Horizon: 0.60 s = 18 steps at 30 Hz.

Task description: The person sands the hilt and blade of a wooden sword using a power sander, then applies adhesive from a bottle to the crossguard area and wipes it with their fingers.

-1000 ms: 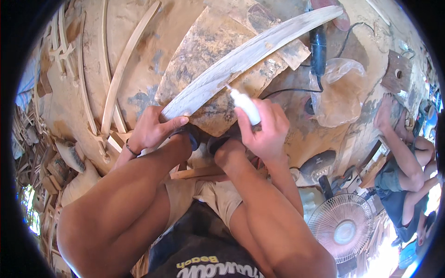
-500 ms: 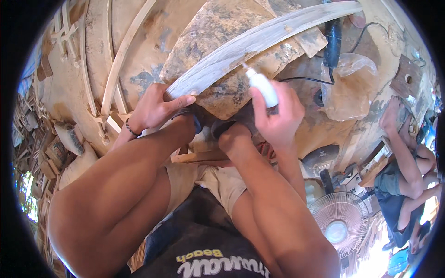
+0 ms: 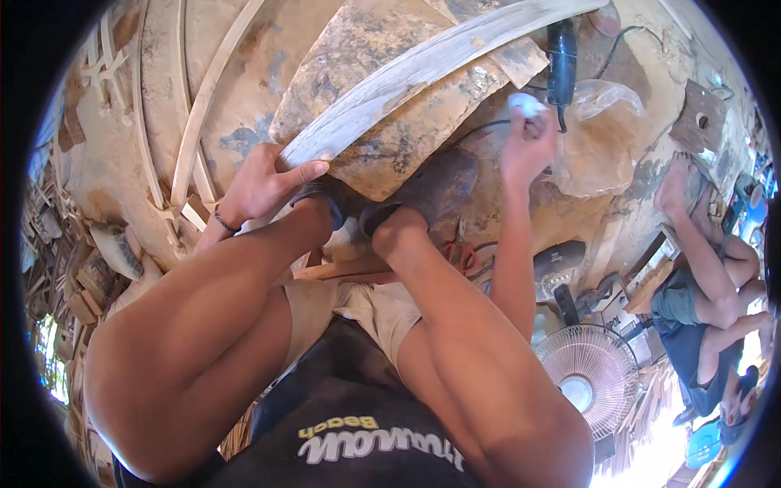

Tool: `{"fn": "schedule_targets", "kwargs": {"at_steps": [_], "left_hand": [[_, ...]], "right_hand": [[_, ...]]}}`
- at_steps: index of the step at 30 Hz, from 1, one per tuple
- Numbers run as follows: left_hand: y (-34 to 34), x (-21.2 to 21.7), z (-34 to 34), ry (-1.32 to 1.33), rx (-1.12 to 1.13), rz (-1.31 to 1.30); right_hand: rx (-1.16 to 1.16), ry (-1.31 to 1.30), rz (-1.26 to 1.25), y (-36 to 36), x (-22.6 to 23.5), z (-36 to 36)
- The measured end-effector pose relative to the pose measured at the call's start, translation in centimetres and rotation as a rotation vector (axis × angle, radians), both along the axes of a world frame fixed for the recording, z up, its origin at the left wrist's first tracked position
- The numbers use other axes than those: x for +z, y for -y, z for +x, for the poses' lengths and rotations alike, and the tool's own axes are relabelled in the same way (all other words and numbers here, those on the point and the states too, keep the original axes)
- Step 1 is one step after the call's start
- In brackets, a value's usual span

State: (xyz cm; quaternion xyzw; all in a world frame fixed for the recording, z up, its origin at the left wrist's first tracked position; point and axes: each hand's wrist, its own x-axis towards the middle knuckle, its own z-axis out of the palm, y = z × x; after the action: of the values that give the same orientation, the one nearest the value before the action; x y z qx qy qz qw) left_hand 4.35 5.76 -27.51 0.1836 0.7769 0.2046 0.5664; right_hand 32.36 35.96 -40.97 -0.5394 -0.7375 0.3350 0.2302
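A long, curved, pale grey piece of wood [image 3: 407, 80] lies slantwise over a stained flat board [image 3: 382, 146]. My left hand [image 3: 264, 180] grips its near end, the thumb on top and the fingers out of sight beneath. Off to the right of the wood, my right hand [image 3: 529, 146] is closed around a small white squeeze bottle [image 3: 527, 104], slightly blurred. Just beyond that hand lies a dark cylindrical power tool [image 3: 561, 65] with a black cord.
Curved wooden strips [image 3: 213, 98] lie at the left. A clear plastic bag [image 3: 598, 150] rests right of my hand. Red-handled scissors [image 3: 461, 254] lie by my right knee, and a fan [image 3: 586, 378] stands lower right. Another person's legs [image 3: 691, 220] are at the far right.
My right hand has carried the white bottle away from the wood's edge, to the right and farther out. My left hand keeps its grip on the wood. The whole view has shifted slightly.
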Motion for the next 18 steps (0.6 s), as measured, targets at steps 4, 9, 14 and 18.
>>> {"fn": "schedule_targets", "kwargs": {"at_steps": [4, 9, 14, 18], "left_hand": [[0.4, -0.4, 0.0, -0.014, -0.055, 0.015], [0.4, -0.9, 0.0, 0.002, -0.023, 0.005], [0.2, -0.6, 0.0, 0.009, -0.030, -0.053], [0.2, 0.1, -0.2, -0.058, -0.083, -0.036]], "right_hand": [[0.300, 0.214, 0.132, -0.5, -2.1, 0.5], [0.255, 0.252, 0.170, -1.1, -0.7, 0.7], [-0.266, 0.205, 0.194, -3.7, 2.3, 5.6], [-0.217, 0.700, 0.169, -11.1, -0.9, 9.0]]}}
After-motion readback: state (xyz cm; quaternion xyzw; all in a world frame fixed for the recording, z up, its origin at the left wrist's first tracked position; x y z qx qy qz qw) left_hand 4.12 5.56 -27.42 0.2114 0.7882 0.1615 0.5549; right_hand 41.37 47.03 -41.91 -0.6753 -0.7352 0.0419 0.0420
